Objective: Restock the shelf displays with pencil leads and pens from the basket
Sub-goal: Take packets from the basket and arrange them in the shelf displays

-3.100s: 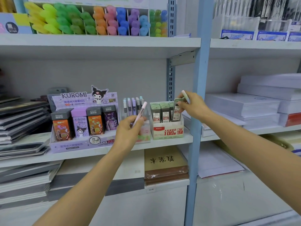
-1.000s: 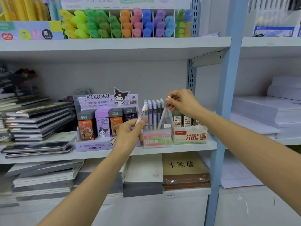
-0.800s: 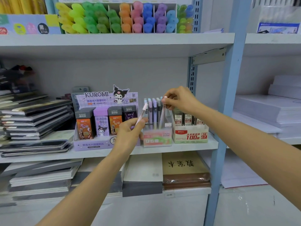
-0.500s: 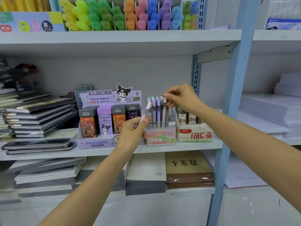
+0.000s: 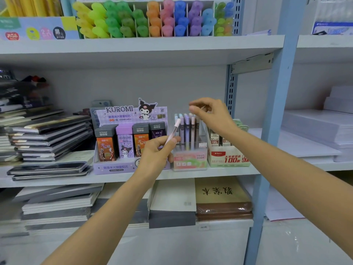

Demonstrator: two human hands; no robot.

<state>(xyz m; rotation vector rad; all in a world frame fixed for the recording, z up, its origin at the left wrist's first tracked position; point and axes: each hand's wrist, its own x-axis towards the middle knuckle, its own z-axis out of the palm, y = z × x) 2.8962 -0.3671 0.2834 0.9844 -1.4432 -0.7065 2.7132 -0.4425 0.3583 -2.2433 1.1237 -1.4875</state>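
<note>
Moved: my right hand (image 5: 210, 115) has come off the pale pen it was seating half a second ago and now hangs just above the row. The view has drifted a little.
Right hand: fingers loosely curled, thumb near forefinger, nothing in them that I can make out; the tips are blurred.
Left hand (image 5: 158, 150): pinches one pen (image 5: 172, 132) low on its barrel, pink cap up, tilted toward the pen box (image 5: 190, 159) and just left of it.
Stock: pens (image 5: 187, 129) stand upright in the box on the shelf (image 5: 57, 180), between the Kuromi display (image 5: 129, 142) and the lead box (image 5: 227, 156). No basket in view.
Step, as I judge it: the left-hand pen goes in next.
How to do it well: I would bring the pen upright first, aim its tip at a gap in the row, lower it straight, and steady the neighbours with the free hand so none tip.
Materials: the pen box is clear, glossy plastic with a pastel card front, light enough to slide if pushed. The pens are slim, smooth, square-capped sticks. Both lead displays are printed cardboard.
Risk: a slanted entry could knock the row askew.
</note>
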